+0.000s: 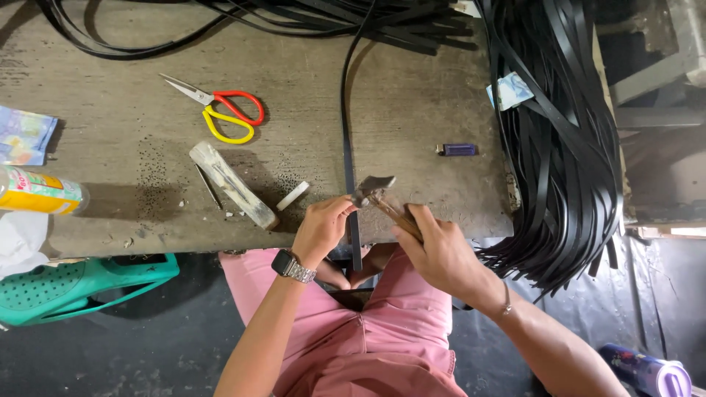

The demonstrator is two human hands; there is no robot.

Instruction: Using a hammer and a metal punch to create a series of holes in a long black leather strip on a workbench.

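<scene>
My left hand [321, 229] pinches the long black rubber strip [347, 140], running lengthwise away from me, while my right hand [434, 254] clamps the wooden-handled hammer [376, 189] just right of it.

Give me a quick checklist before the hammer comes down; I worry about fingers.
1. Right hand grips hammer handle: ok.
2. Left hand pinches the black strap at the table edge: ok.
3. Left fingertips clear of the hammer head: not ok, right beside it.
4. Scissors and lighter out of the way: ok.
5. What lies under the head: cannot tell.
</scene>
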